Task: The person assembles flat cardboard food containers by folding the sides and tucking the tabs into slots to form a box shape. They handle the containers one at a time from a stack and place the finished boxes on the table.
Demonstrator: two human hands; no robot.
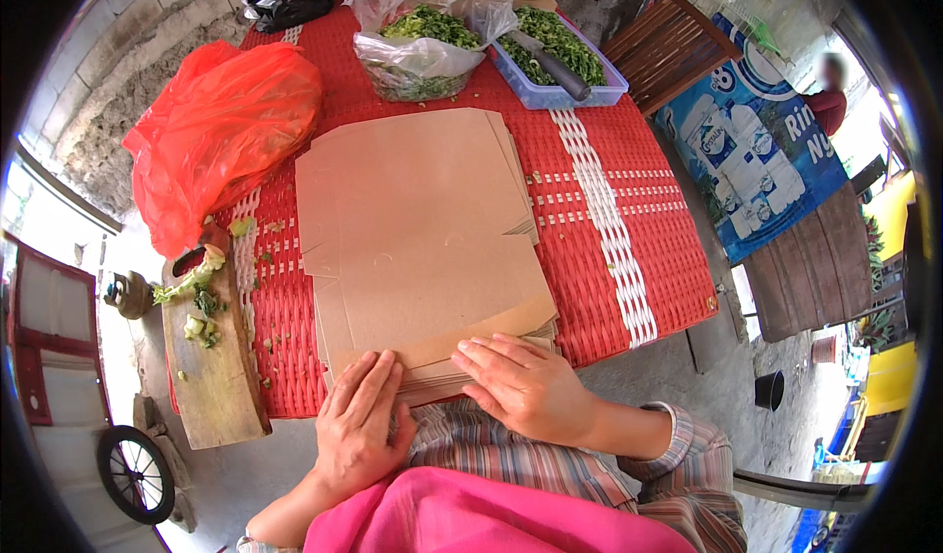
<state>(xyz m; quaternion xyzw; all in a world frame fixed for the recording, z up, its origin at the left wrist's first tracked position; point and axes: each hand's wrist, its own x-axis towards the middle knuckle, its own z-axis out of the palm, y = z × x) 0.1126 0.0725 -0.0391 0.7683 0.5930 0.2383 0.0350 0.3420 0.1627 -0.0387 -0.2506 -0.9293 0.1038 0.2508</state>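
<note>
A stack of flat brown cardboard box blanks [422, 248] lies in front of me on the red woven table. Along its near edge, a flap of the top blank is folded over. My left hand [359, 411] rests on the left part of that edge, fingertips flat on the cardboard. On the right part lies my right hand [521, 381], its fingers stretched out side by side over the flap. Neither hand grips anything; both thumbs sit near the stack's front edge.
A wooden cutting board [211, 366] with vegetable scraps overhangs the left edge. Behind it lies a red plastic bag [221, 131]. At the back stand a clear bag of chopped greens [422, 57] and a blue tub [599, 89] of greens with a knife [550, 65]. A person [830, 101] is far right.
</note>
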